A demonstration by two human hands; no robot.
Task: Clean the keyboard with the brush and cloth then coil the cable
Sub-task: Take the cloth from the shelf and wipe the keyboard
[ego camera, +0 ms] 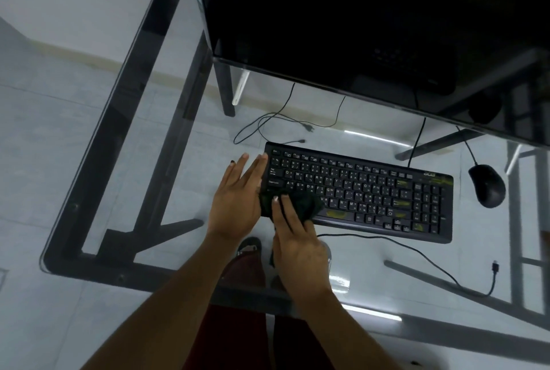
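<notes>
Keyboard lies flat on the glass worktop, its left end under both hands; dark cloth bunched over the lower-left keys; right hand presses down on the cloth with fingers laid fairly straight across it; left hand is flat and open, fingers extended along the keyboard's left edge, seemingly steadying it; whether its palm also touches the cloth I cannot tell.

Risks, as judged: yellowish smears show on the right-hand keys and spacebar row; a bunched cloth may push grime into the gaps instead of lifting it; the keyboard could skate on the smooth glass if the left hand lets go; the cable trails loose from the near edge towards its plug, and a wide wiping stroke or the right forearm could snag it and drag the keyboard; the mouse sits just off the keyboard's right end and could get knocked in a full-length pass.

Hard to make out: no brush visible anywhere in view; the keys beneath the cloth and hands are hidden; where the cable joins the keyboard is covered by the right hand; a second lead rises from the far edge under the monitor and its end is lost there; wires seen through the glass appear to lie on the floor; dim lighting and motion blur soften the key legends.
</notes>
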